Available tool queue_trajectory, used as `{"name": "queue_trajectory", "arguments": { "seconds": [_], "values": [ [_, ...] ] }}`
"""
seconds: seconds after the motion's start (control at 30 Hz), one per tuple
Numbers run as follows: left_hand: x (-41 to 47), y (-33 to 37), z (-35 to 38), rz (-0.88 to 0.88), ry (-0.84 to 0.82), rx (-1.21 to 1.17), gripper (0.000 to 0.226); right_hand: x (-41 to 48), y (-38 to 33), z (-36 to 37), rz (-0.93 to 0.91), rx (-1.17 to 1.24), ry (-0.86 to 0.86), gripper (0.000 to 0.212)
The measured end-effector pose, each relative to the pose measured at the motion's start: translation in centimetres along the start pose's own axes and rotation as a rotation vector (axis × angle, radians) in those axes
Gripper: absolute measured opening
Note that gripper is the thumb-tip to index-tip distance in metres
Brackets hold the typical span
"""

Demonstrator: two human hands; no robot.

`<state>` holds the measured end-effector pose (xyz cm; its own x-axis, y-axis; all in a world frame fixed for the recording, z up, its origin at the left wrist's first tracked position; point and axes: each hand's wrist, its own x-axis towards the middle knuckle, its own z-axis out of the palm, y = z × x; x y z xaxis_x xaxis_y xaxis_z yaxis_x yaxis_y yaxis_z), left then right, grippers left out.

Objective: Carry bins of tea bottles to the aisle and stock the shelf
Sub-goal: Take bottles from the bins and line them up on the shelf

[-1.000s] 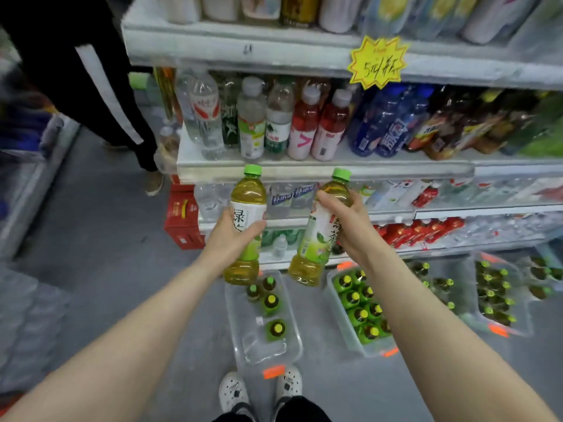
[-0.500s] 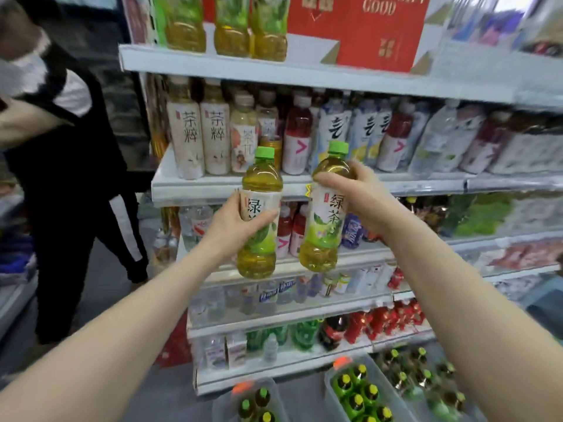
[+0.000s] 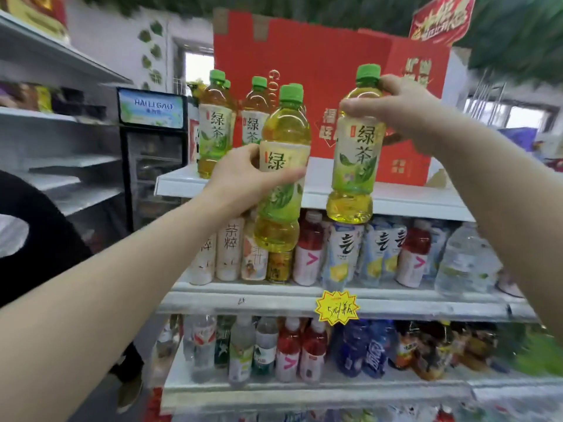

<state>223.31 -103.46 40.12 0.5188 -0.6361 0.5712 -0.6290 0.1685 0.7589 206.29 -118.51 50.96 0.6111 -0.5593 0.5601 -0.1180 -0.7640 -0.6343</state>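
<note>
Facing the top shelf (image 3: pixel 405 202), you have your left hand (image 3: pixel 243 181) curled tight round the label of the left bottle (image 3: pixel 283 141). Your right hand (image 3: pixel 405 117) pinches the right bottle (image 3: pixel 355 166) at its shoulder, before the red box (image 3: pixel 304 56). Both bottles hang just in front of the shelf edge.

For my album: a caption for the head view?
Left hand holds one tea bottle, right hand a second tea bottle, before the top shelf.

Both forearms are seen bare along their whole visible length; the left hand (image 3: pixel 240 181) and right hand (image 3: pixel 405 117) are likewise bare.
</note>
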Motion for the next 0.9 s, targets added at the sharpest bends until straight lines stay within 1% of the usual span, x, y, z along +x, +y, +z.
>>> {"name": "queue_trajectory", "arguments": {
  "seconds": [0.13, 0.23, 0.33, 0.4, 0.63, 0.77, 0.9],
  "values": [
    [3.4, 1.6, 0.2, 0.0, 0.076, -0.024, 0.042, 4.9, 0.8, -0.3, -0.014, -0.008, 0.033, 0.047],
    [5.4, 1.5, 0.4, -0.003, 0.133, -0.052, 0.046, 8.8, 2.8, 0.6, -0.01, 0.015, 0.072, 0.048],
    [6.8, 1.3, 0.9, -0.012, 0.176, -0.034, 0.049, 12.1, 5.4, 2.0, -0.002, 0.043, 0.118, 0.064],
    [7.7, 0.9, 1.2, -0.019, 0.202, -0.017, 0.049, 13.7, 7.0, 3.0, -0.004, 0.032, 0.118, 0.073],
    [9.9, -0.3, 2.0, -0.026, 0.253, 0.017, 0.038, 19.0, 10.0, 5.7, -0.063, -0.05, 0.091, 0.075],
    [10.7, -1.0, 2.2, -0.039, 0.27, 0.046, 0.041, 21.2, 11.1, 7.0, -0.05, -0.109, 0.107, 0.078],
    [10.9, -1.2, 2.6, -0.057, 0.269, 0.041, 0.046, 22.5, 12.4, 7.7, -0.068, -0.147, 0.125, 0.088]
  ]
}}
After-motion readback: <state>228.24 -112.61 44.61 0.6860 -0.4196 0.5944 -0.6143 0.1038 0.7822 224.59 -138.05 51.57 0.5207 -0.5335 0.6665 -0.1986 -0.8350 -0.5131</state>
